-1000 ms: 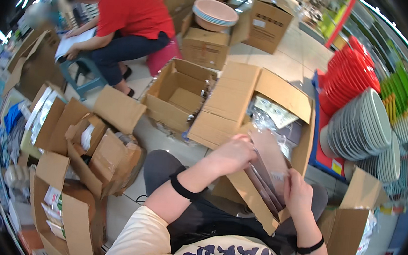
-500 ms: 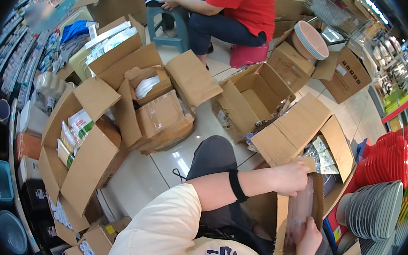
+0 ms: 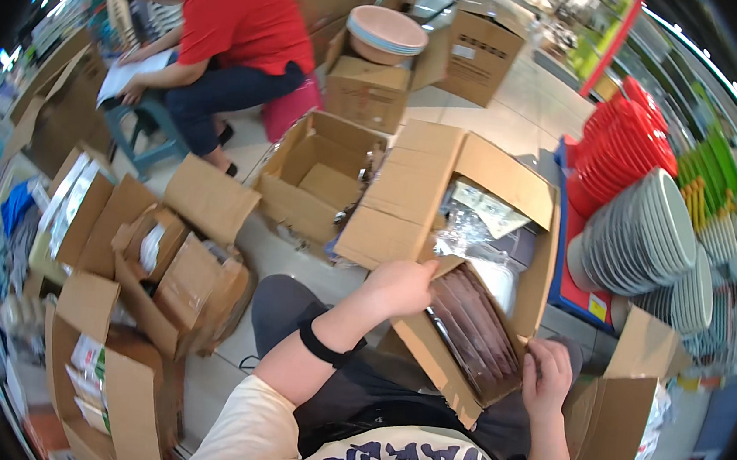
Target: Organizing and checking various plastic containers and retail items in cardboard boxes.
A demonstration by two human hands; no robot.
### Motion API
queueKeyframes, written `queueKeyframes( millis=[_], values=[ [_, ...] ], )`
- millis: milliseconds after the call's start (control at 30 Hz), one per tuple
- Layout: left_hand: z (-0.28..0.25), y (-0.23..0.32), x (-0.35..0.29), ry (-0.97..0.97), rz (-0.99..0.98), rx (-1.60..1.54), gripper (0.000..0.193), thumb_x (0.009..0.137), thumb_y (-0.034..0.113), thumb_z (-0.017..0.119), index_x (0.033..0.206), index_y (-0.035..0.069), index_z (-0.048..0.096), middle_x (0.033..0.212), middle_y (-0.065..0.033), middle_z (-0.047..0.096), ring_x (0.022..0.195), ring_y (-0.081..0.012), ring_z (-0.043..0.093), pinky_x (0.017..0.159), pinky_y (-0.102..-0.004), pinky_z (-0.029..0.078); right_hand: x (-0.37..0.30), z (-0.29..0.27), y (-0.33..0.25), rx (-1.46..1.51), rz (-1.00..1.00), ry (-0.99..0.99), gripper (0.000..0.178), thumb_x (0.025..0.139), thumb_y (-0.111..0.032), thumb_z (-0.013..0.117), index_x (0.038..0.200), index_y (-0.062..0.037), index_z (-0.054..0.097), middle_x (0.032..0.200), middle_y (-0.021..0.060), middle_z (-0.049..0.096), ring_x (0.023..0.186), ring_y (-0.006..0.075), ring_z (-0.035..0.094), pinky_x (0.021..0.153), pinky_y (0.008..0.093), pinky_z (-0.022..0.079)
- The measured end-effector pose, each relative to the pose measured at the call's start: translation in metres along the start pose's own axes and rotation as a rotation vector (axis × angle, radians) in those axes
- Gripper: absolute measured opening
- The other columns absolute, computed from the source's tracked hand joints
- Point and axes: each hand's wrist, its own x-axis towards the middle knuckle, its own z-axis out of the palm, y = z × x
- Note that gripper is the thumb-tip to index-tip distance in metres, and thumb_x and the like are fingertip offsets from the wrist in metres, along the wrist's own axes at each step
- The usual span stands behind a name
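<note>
A small open cardboard box (image 3: 435, 356) rests tilted across my lap. Inside it stand several flat, brownish-pink packs (image 3: 475, 329) in a row, with a clear shine like plastic wrap. My left hand (image 3: 400, 287) is closed on the box's far left edge. At its right corner, my right hand (image 3: 547, 373) has its fingers curled over the cardboard rim. Just beyond the small box is a larger open carton (image 3: 537, 284), holding clear plastic bags (image 3: 465, 230) and a pale printed packet (image 3: 494, 213). What lies beneath them is partly hidden.
Open cartons stand on the left (image 3: 131, 393) and ahead (image 3: 324, 138). Stacked red plastic items (image 3: 625, 147) and grey-white basins (image 3: 640, 227) stand at the right. A person in a red shirt (image 3: 238, 17) sits at the far left beside a green stool (image 3: 144, 136).
My view has swung to the right. The small box has tipped so that its packs face me. Both hands still hold it, the right now higher along its edge.
</note>
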Motion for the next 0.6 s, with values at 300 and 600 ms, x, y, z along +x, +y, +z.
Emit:
queueKeyframes(
  millis=[300, 600],
  values=[
    [-0.034, -0.013, 0.013, 0.198, -0.206, 0.135, 0.03, 0.095, 0.028, 0.049, 0.097, 0.003, 0.066, 0.09, -0.0252, 0.067, 0.088, -0.0432, 0.065, 0.077, -0.052, 0.051, -0.061, -0.002, 0.076, 0.361, 0.659, 0.275, 0.027, 0.096, -0.009, 0.055, 0.121, 0.0011, 0.059, 0.109, 0.0082, 0.062, 0.096, 0.0144, 0.058, 0.084, 0.0273, 0.047],
    [-0.216, -0.124, -0.062, 0.701, -0.439, -0.425, 0.032, 0.096, 0.019, 0.048, 0.115, -0.003, 0.061, 0.097, -0.0138, 0.067, 0.085, -0.0191, 0.065, 0.079, -0.0334, 0.049, -0.076, 0.015, 0.093, -0.325, 0.507, -0.184, 0.033, 0.081, -0.021, 0.072, 0.11, -0.0085, 0.067, 0.13, 0.0114, 0.057, 0.131, 0.0331, 0.043, 0.107, 0.0467, 0.034]
  ],
)
